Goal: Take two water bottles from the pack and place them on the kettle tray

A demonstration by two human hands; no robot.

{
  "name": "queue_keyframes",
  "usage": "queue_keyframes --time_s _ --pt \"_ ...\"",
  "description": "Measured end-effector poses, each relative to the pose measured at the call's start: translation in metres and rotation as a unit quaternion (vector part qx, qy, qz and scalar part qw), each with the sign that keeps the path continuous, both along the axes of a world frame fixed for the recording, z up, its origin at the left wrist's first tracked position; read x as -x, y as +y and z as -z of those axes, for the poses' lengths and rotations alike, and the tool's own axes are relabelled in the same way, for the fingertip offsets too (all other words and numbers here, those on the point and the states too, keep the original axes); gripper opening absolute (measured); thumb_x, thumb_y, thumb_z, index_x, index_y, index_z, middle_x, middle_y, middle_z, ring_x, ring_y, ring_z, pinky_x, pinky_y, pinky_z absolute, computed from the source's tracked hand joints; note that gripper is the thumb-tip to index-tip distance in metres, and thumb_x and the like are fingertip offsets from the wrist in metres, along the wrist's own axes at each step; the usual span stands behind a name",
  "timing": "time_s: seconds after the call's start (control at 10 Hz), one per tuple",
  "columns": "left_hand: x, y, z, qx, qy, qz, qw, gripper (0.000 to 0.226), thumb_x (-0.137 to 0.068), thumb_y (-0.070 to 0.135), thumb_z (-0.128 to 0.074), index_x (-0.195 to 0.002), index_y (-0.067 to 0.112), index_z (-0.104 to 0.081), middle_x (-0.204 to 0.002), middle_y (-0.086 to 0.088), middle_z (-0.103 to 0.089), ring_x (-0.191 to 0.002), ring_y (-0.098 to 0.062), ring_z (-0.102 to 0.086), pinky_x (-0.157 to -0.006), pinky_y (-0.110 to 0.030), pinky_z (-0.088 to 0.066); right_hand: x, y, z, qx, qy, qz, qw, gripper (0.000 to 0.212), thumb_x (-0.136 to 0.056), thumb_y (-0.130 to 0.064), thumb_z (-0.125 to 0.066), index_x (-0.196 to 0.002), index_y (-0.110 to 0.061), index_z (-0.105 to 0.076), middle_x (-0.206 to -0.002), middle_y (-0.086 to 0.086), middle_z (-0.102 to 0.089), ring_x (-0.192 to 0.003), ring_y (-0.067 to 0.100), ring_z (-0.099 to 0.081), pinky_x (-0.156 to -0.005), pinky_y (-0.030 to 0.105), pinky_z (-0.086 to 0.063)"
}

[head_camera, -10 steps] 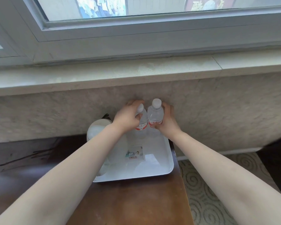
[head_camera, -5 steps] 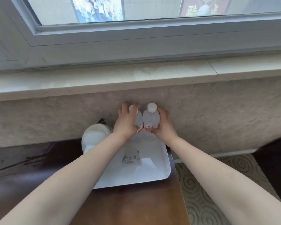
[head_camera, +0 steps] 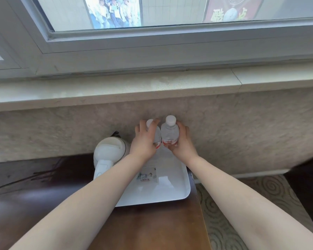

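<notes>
Two small clear water bottles with white caps and red labels stand side by side at the far end of the white kettle tray (head_camera: 185, 188), close to the wall. My left hand (head_camera: 144, 141) wraps around the left bottle (head_camera: 157, 136) and hides most of it. My right hand (head_camera: 182, 143) grips the right bottle (head_camera: 170, 133) from its right side. A white kettle (head_camera: 108, 152) sits at the tray's left end, beside my left wrist. The bottle pack is out of view.
The tray lies on a dark wooden table (head_camera: 152, 228) whose right edge drops to a patterned carpet (head_camera: 224, 222). A small printed packet (head_camera: 146, 175) lies in the tray. A stone window sill (head_camera: 152, 87) overhangs the wall. A dark object (head_camera: 307, 192) stands at far right.
Both hands stay on the bottles at the tray's far end. The camera has tilted up a little, so hands and tray sit slightly lower in view.
</notes>
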State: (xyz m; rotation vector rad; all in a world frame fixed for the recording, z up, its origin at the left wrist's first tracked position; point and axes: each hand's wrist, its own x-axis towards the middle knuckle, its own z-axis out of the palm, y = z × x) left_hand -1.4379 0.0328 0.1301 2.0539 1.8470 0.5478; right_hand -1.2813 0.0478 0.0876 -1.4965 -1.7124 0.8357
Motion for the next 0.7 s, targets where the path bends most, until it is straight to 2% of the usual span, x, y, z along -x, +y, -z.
queue_keyframes --time_s 0.2,0.3,0.4,0.5,0.6,0.7 --pt "-0.003 -0.006 -0.004 0.0 -0.015 -0.007 1.0 0.084 -0.073 0.006 -0.064 -0.144 0.026 -0.022 -0.135 -0.017 -0.028 -0.119 -0.04 -0.031 -0.081 -0.052 -0.049 0.002 -0.006 -0.005 0.015 -0.04 -0.023 0.999 0.083 -0.072 -0.016 -0.074 -0.139 -0.023 -0.025 -0.135 0.014 -0.039 -0.114 0.031 -0.053 -0.089 0.048 -0.051" --pt "-0.006 -0.011 -0.007 -0.001 -0.067 -0.018 0.998 0.088 -0.073 0.005 -0.064 -0.146 0.017 -0.016 -0.137 -0.019 -0.033 -0.119 -0.04 -0.036 -0.093 -0.051 -0.039 -0.008 -0.016 -0.005 0.047 -0.098 -0.064 0.992 0.111 -0.069 -0.021 -0.073 -0.141 -0.042 0.008 -0.153 0.003 -0.022 -0.121 0.033 -0.049 -0.088 0.051 -0.051" --pt "-0.005 -0.019 -0.006 -0.032 -0.046 -0.029 0.998 0.079 -0.07 0.003 -0.059 -0.141 0.007 -0.025 -0.135 -0.021 -0.039 -0.119 -0.043 -0.038 -0.098 -0.048 -0.035 -0.018 -0.023 -0.003 0.059 -0.094 -0.081 0.991 0.116 -0.069 -0.025 -0.073 -0.141 -0.045 0.017 -0.16 -0.003 -0.005 -0.138 0.027 -0.032 -0.1 0.046 -0.044" --pt "-0.004 -0.029 -0.012 -0.017 -0.004 -0.058 0.998 0.082 -0.07 0.005 -0.056 -0.144 0.016 -0.023 -0.133 -0.019 -0.04 -0.118 -0.042 -0.038 -0.094 -0.051 -0.039 -0.024 -0.026 -0.007 0.063 -0.114 -0.094 0.987 0.111 -0.074 -0.026 -0.071 -0.147 -0.034 0.011 -0.161 0.001 0.007 -0.147 0.02 -0.003 -0.11 0.045 -0.033" --pt "-0.003 -0.033 -0.019 0.017 0.056 -0.068 0.996 0.086 -0.074 0.013 -0.057 -0.147 0.024 -0.013 -0.136 -0.018 -0.038 -0.126 -0.039 -0.032 -0.101 -0.057 -0.034 -0.032 -0.028 -0.016 0.064 -0.121 -0.111 0.984 0.104 -0.076 -0.027 -0.067 -0.147 -0.037 0.008 -0.161 0.003 0.009 -0.147 0.021 0.005 -0.112 0.048 -0.029" --pt "-0.004 -0.034 -0.028 0.055 0.084 -0.073 0.992 0.087 -0.08 0.026 -0.059 -0.147 0.029 -0.004 -0.144 -0.016 -0.031 -0.135 -0.036 -0.023 -0.107 -0.061 -0.026 -0.036 -0.036 -0.027 0.061 -0.113 -0.111 0.985 0.099 -0.078 -0.026 -0.066 -0.148 -0.036 0.004 -0.161 0.006 0.006 -0.147 0.025 -0.001 -0.112 0.047 -0.027"
